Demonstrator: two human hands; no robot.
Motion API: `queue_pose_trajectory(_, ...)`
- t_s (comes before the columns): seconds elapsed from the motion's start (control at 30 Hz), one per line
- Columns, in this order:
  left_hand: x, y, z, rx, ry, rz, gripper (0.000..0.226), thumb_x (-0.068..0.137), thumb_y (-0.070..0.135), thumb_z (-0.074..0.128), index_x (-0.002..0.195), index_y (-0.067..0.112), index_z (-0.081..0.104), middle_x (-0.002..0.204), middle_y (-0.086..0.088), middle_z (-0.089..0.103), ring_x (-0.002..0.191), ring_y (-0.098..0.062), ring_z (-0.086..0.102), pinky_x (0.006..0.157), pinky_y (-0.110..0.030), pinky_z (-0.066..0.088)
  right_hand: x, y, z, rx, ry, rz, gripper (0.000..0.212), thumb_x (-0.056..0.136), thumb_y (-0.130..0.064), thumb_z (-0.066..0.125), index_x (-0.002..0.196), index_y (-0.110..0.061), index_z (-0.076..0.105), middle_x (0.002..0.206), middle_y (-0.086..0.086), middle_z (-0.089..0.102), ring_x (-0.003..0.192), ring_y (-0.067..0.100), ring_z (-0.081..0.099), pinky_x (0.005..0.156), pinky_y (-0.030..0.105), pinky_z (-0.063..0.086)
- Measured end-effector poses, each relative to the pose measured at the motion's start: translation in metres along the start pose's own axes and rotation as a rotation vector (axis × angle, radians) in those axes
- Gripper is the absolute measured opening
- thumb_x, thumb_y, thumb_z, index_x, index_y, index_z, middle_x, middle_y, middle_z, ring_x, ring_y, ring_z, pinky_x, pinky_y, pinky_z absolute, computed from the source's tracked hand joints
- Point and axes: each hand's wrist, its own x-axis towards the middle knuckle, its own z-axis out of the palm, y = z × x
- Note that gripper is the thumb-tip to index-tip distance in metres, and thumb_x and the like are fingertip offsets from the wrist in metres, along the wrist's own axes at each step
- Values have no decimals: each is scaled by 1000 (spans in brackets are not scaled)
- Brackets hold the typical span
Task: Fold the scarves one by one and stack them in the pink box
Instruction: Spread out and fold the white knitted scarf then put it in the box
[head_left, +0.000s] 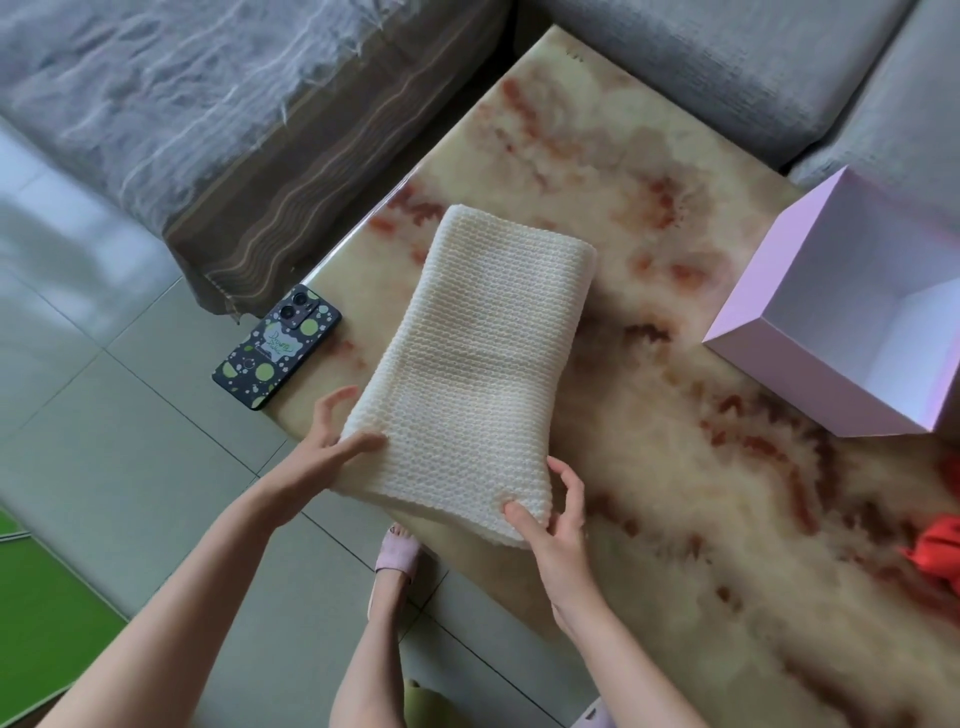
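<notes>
A glossy marbled cream-and-rust tabletop (597, 171) stands over grey floor tiles (104, 415), with grey sofas (727, 78) beyond it. It carries one folded cream knitted scarf (478, 364) near its left edge, one open pink box (779, 291) apart on the right, one phone (278, 345) and one orange-red cloth (935, 556). The left hand (322, 452) and right hand (556, 525) each have fingers clamped on a near corner of the scarf.
</notes>
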Motion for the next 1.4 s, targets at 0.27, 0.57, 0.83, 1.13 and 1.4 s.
queue_pose_trajectory(0.27,-17,22,-12,-21,-99,216,86,61,44,79,135,51,35,120,4,65,107,-22,64,90,-38,53,-7,-27,-6,91,-187,-42,83,67,-12,81,136,-37,43,134,-7,55,124,15,53,103,38,44)
queue_pose_trajectory(0.57,-9,61,-10,-75,-218,195,94,42,43,92,128,38,54,122,6,62,110,-20,62,82,-32,56,21,-75,-15,109,-206,-109,74,69,-1,73,132,-29,49,130,-1,58,116,12,57,99,29,46)
queue_pose_trajectory(0.83,58,127,-4,-124,-241,195,74,65,50,78,132,33,51,138,-2,50,112,-18,60,88,-32,54,103,-153,-10,99,-132,-17,43,86,-14,65,126,-26,53,127,1,57,103,14,60,85,38,55)
queue_pose_trajectory(1.13,118,159,22,22,-66,212,88,84,42,65,148,43,4,136,-2,48,117,-20,57,84,-35,55,186,-163,1,-274,-56,-86,92,71,-22,82,146,-33,29,134,-7,52,118,11,51,103,31,42)
queue_pose_trajectory(1.4,118,136,34,470,70,487,102,80,11,72,150,33,1,149,-9,37,134,-15,37,111,-38,31,178,-129,11,-598,46,-306,129,56,-63,74,140,-49,-24,157,3,11,144,21,17,117,48,18)
